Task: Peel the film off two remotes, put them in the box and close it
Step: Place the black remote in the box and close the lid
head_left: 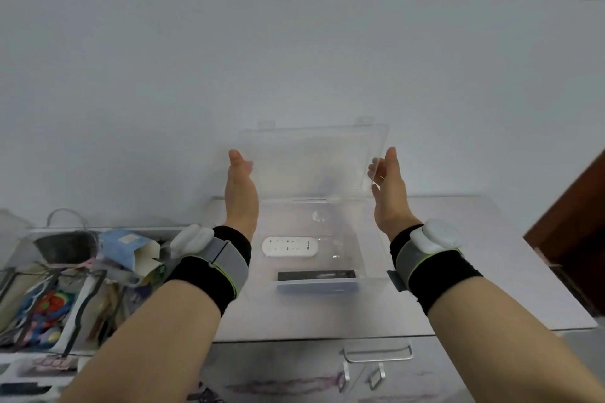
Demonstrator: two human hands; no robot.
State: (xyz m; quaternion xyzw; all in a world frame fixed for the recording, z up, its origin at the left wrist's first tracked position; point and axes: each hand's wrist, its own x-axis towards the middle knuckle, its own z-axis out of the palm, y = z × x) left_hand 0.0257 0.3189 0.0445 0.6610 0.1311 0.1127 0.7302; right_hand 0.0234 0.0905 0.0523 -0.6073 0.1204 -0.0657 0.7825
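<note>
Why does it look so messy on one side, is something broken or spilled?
Nothing looks broken or spilled. The tray at the left is just crammed with jumbled odds and ends, including a torn-open blue carton. Both remotes, white and black, lie neatly in the clear box, its lid upright.

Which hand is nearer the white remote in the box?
Left. The left hand is raised just above-left of the white remote; the right hand is farther right, at the lid's edge.

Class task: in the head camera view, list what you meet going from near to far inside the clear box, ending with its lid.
Black remote → white remote → raised clear lid, with the left hand and right hand at its sides.
</note>
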